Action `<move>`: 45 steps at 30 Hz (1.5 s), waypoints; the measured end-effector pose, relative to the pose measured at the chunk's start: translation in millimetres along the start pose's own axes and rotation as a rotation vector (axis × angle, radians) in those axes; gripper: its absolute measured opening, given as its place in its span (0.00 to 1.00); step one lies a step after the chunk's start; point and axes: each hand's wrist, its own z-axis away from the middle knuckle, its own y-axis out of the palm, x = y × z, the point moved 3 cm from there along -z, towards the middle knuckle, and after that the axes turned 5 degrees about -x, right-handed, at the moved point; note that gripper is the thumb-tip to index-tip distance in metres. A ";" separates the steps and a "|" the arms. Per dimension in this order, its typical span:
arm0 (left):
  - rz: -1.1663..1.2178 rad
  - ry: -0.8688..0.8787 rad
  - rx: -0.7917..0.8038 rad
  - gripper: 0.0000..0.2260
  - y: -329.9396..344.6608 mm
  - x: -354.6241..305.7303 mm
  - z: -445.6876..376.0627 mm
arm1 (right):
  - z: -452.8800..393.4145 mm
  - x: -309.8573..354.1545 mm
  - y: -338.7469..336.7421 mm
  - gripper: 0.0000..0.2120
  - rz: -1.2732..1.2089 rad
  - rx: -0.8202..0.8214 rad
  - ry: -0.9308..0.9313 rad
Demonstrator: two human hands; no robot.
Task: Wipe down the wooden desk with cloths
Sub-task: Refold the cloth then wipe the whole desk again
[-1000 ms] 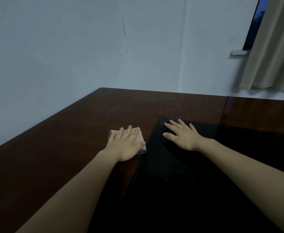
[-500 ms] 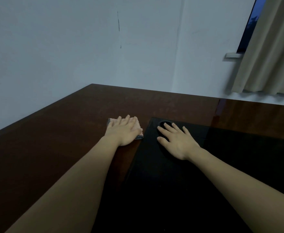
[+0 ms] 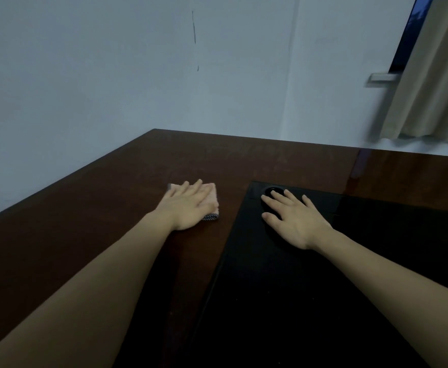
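Observation:
A dark brown wooden desk [image 3: 90, 224] fills the lower half of the head view, set into a corner of the room. My left hand [image 3: 188, 207] lies flat, fingers straight, pressing a small folded pink cloth [image 3: 212, 199] onto the wood; only the cloth's far edge and right side show. My right hand [image 3: 296, 220] rests flat with spread fingers on a black panel [image 3: 310, 301] that covers the desk's right part. Its fingertips lie over a round recess [image 3: 269, 193] near the panel's far left corner.
Pale walls [image 3: 111, 75] border the desk on the left and at the back. A beige curtain [image 3: 435, 83] hangs at the upper right beside a dark window strip [image 3: 406, 41]. A glossy stretch of wood [image 3: 408, 176] lies behind the black panel.
My left hand has slid the cloth to the left, away from the black panel's edge. My right hand stays flat on the panel near the round recess.

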 end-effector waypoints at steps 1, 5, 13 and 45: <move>-0.005 -0.050 -0.006 0.31 0.1 2.9 -0.9 | 0.0 0.2 -0.2 0.28 -0.001 -0.004 0.000; 0.003 -0.020 -0.009 0.31 2.3 -27.6 9.0 | 0.6 2.3 -2.2 0.28 0.001 -0.015 -0.004; -0.021 0.243 0.023 0.30 13.7 -64.8 78.8 | 4.9 3.8 -3.9 0.28 -0.001 -0.006 -0.010; 0.009 0.056 0.011 0.30 7.6 -40.9 77.1 | 1.9 7.0 -7.5 0.28 0.018 0.007 -0.012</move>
